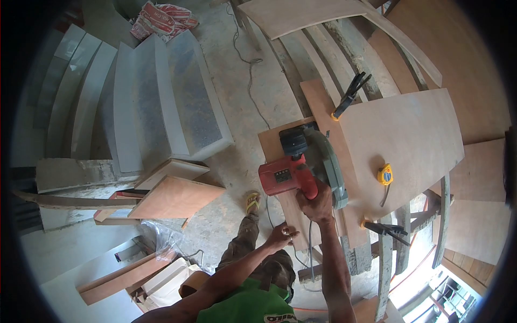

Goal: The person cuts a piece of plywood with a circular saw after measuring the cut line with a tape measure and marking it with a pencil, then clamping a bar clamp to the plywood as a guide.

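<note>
My right hand (318,203) is wrapped around the rear handle of a red circular saw (280,175) with a grey-green blade guard. The saw rests on a plywood sheet (404,145), beside a straight wooden strip (328,116) laid across it. Two black clamps with orange pads, an upper clamp (351,97) and a lower clamp (385,230), sit at the ends of the strip. My left hand (282,236) is low beside the sheet's near edge, its fingers curled around the power cord (299,257); the grip is partly hidden.
A yellow tape measure (385,175) lies on the sheet, its blade slightly out. Rough timber beams (385,264) support the plywood. Tiled steps (186,91), leaning boards (175,199) and a red-and-white sack (161,21) are to the left. A cord (252,81) crosses the floor.
</note>
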A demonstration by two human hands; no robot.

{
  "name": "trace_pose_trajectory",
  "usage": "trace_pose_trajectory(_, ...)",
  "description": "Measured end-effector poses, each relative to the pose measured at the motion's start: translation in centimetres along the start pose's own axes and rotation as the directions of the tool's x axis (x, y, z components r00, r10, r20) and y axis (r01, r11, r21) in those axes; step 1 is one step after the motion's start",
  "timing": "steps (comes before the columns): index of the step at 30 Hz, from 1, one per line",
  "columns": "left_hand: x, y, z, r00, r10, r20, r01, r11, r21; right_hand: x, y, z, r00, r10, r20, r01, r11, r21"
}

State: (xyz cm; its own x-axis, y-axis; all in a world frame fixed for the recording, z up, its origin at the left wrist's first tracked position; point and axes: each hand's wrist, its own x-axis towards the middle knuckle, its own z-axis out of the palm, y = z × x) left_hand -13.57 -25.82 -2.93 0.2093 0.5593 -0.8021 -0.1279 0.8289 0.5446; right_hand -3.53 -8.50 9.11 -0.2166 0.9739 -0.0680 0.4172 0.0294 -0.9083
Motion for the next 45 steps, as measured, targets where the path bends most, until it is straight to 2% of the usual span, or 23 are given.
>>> trace_pose_trajectory(6, 0.0, 0.8, -0.2, 0.996, -0.042, 0.075, 0.046, 0.998, -0.048, 1.0, -0.3, 0.6, 0.999, 0.04, -0.017, -0.04, 0.999, -0.004)
trace_pose_trajectory(10, 0.6, -0.1, -0.4, 0.996, 0.002, 0.094, 0.007, 0.996, -0.092, 1.7, -0.1, 0.9, 0.999, 0.04, -0.013, -0.04, 0.999, 0.005)
trace_pose_trajectory(15, 0.4, 0.3, -0.5, 0.994, -0.039, 0.099, 0.045, 0.997, -0.058, 2.4, 0.3, 1.3, 1.0, 0.002, -0.03, -0.002, 1.0, -0.012)
trace_pose_trajectory(31, 0.9, 0.1, -0.8, 0.989, -0.05, 0.142, 0.065, 0.992, -0.108, 4.7, -0.4, 2.0, 0.999, -0.018, -0.033, 0.018, 1.0, -0.01)
trace_pose_trajectory(36, 0.8, 0.5, -1.0, 0.985, -0.064, 0.159, 0.078, 0.993, -0.083, 5.5, -0.4, 2.3, 0.995, -0.089, -0.048, 0.088, 0.996, -0.016)
trace_pose_trajectory(45, 1.4, -0.6, -1.4, 0.98, -0.058, 0.19, 0.074, 0.994, -0.079, 6.2, -1.5, 2.5, 0.994, -0.079, -0.074, 0.078, 0.997, -0.007)
